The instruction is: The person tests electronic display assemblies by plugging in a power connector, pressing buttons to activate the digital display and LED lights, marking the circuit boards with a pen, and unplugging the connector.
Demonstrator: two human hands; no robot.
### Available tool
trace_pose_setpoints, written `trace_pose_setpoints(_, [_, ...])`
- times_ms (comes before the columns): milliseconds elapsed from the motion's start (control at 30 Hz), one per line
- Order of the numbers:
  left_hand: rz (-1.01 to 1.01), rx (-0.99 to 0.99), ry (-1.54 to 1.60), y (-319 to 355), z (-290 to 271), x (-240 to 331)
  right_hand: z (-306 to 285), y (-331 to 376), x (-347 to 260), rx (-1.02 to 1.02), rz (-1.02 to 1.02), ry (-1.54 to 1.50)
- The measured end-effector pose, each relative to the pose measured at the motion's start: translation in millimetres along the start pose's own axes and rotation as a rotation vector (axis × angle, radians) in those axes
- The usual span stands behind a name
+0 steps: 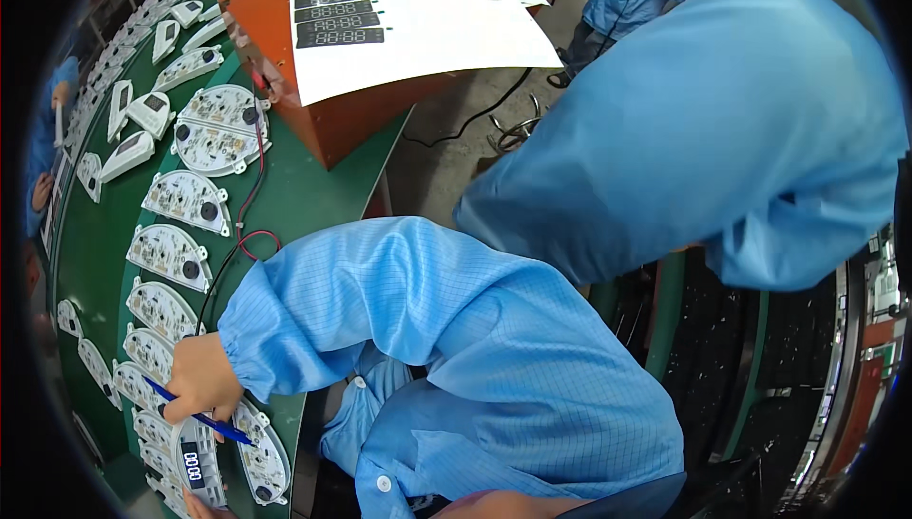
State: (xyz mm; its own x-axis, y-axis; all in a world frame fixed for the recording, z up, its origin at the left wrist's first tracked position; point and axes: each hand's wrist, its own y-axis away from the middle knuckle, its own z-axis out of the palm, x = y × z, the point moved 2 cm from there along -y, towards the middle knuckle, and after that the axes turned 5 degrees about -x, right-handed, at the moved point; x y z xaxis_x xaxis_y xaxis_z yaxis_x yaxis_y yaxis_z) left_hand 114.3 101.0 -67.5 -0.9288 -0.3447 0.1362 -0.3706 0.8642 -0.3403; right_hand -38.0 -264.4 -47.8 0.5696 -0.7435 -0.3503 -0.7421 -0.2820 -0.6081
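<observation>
The left hand (198, 378) was curled around a blue pen (201, 417), its tip resting over a white curved panel (197, 462) with a lit display on the green belt (95, 253). The right hand (195, 505) showed only as a sliver at the lower edge (mostly cut off), touching that panel; whether it gripped anything could not be told. A blue sleeve (418, 329) hid the belt's near edge. More white panels (171, 255) lay in a row beyond, beside an orange box (342, 115).
</observation>
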Motion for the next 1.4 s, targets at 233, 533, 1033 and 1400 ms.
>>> trace_pose_setpoints(233, [-0.030, -0.020, 0.033, -3, 5, -1, -14, 6, -3, 0.028, -0.036, 0.049])
trace_pose_setpoints(533, [-0.686, 0.052, 1.418, -32, 13, 48, -23, 1, -3, -0.098, 0.055, -0.095])
trace_pose_setpoints(1033, [-0.210, -0.262, 0.857, -93, -47, 123, -38, -2, -11, -0.235, 0.198, -0.388])
trace_pose_setpoints(1400, [-0.061, -0.330, 0.415, -94, -28, 142, -24, -3, -17, -0.120, 0.185, -0.103])
